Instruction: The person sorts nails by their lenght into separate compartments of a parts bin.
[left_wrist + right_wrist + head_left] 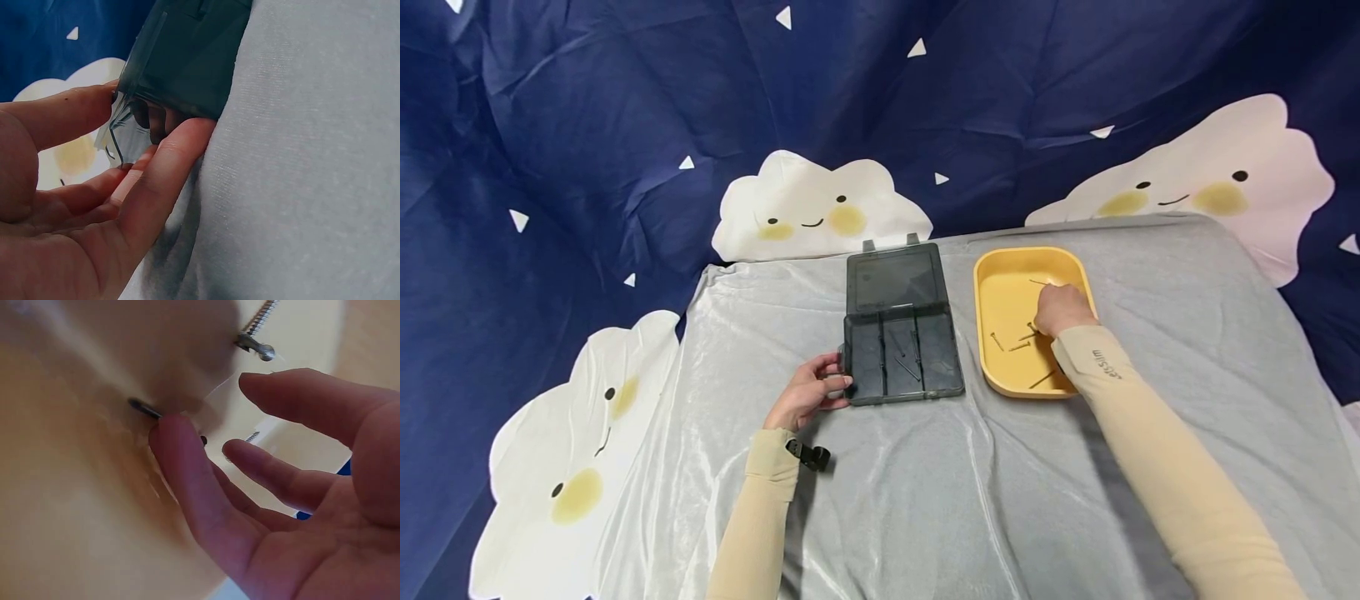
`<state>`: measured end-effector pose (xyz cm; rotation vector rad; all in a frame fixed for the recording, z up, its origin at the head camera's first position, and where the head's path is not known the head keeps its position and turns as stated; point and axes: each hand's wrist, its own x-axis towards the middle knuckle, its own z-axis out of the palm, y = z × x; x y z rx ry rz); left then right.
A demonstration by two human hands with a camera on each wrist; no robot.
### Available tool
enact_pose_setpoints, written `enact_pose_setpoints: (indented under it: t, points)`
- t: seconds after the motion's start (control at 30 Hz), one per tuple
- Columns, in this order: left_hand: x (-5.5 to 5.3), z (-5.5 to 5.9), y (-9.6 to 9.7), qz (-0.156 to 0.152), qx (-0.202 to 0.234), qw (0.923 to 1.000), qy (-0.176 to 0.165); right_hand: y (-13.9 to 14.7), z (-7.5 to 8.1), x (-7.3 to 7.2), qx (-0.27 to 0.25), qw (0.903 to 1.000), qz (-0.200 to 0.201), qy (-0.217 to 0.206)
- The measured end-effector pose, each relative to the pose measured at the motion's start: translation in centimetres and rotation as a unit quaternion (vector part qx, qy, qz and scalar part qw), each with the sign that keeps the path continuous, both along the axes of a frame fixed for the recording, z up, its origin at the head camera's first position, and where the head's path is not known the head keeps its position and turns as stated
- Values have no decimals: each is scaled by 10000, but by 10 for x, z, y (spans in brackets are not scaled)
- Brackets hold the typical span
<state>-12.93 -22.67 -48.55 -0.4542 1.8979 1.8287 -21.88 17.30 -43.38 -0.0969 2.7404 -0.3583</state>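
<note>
A dark translucent plastic organizer box (862, 358) lies with its lid (897, 279) folded back. Thin dark nail-like pieces (908, 368) are in its middle compartment. My left hand (805, 393) grips the box's left edge between thumb and fingers, seen close in the left wrist view on the box corner (187, 59). My right hand (1065, 311) reaches into a yellow bin (988, 292). In the right wrist view its fingers are spread, one fingertip touching a dark thin nail or screw (145, 408), the thumb apart. A screw (259, 322) lies nearby.
Several loose screws (1020, 346) are scattered on the bin's floor. Box and bin stand side by side on a wrinkled grey cloth (895, 483). Behind hangs a navy fabric (850, 83) with cloud prints. A small black device (811, 454) sits at my left wrist.
</note>
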Motion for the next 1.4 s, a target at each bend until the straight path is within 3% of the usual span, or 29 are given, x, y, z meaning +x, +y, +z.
enact_pose_setpoints:
  t: [0.57,0.93,1.4]
  points:
    - [-1,-2,-1,-106,-31,9999,-1,0,-10,-6,134,9994,-37,-314]
    - [-1,-1,0,-112,-43,9999,35,1,-10,-4,-51,9990,-41,-439]
    - [-1,0,0,-71,-66,10000,0,-2,-17,-6,-84,9972,-497,-554]
